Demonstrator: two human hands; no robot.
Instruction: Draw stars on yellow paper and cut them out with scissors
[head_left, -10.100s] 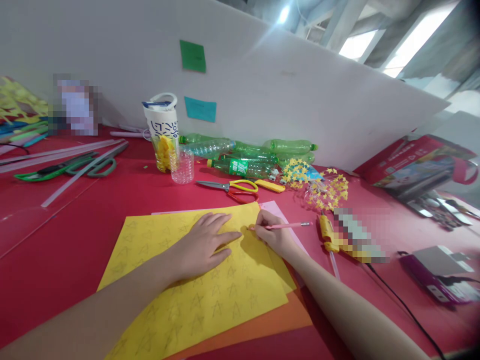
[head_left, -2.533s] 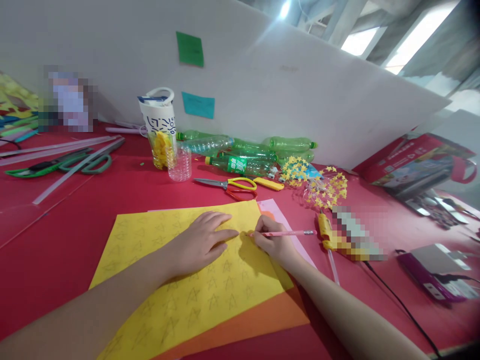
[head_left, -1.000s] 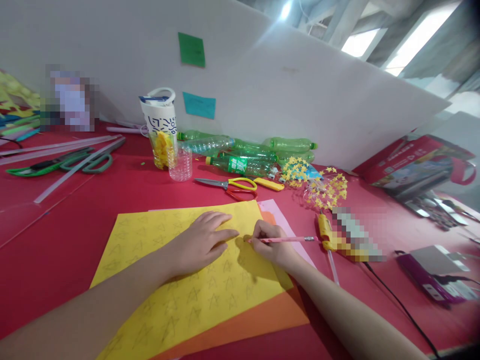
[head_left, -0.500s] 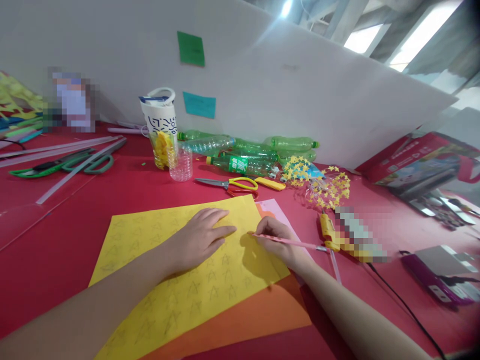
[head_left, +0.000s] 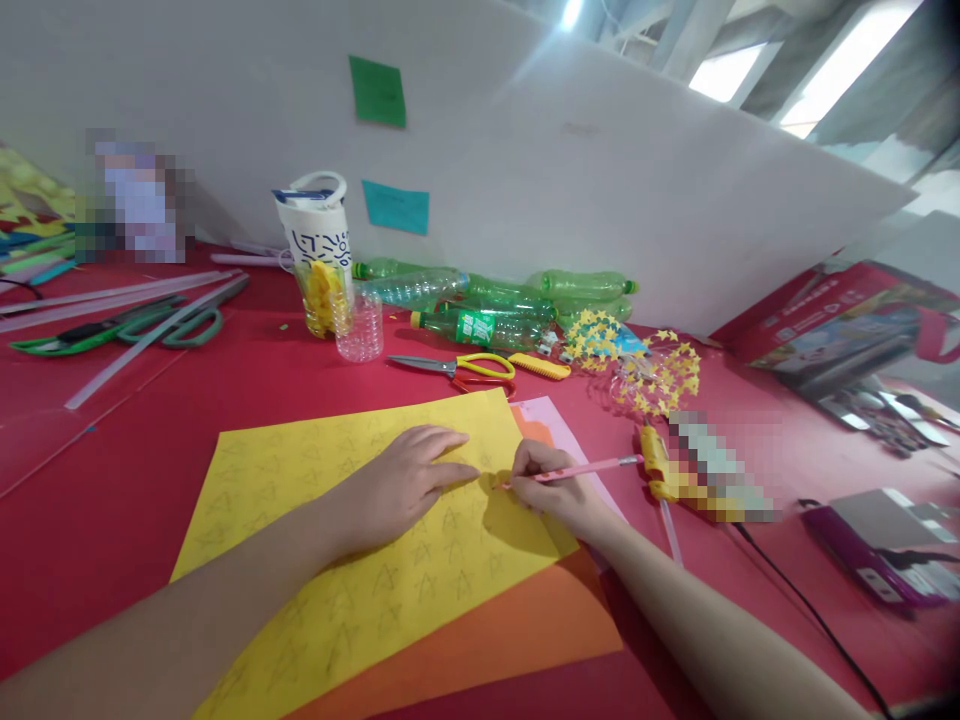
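Note:
A yellow sheet (head_left: 300, 450) covered with rows of pencilled stars lies over an orange sheet (head_left: 480, 645) and a pink one. Flat on the yellow sheet, left of its middle, rests my left hand (head_left: 409, 485), fingers apart and pointing right. My right hand (head_left: 555, 485) is closed round a pink pencil (head_left: 592, 467), near the sheet's right edge. The pencil's tip is on or just above the paper, and its eraser end points right.
Behind the sheets lie scissors (head_left: 424, 364), a yellow comb-like piece (head_left: 540, 366), green bottles (head_left: 517, 328) and a clear cup (head_left: 358, 330). A yellow glue gun (head_left: 655, 462) lies right of my right hand. Large green-handled scissors (head_left: 191, 328) and clear strips are at left.
My right hand has shifted slightly, with the pencil's tip lower and its eraser end higher. My left hand has slid a little to the right and down.

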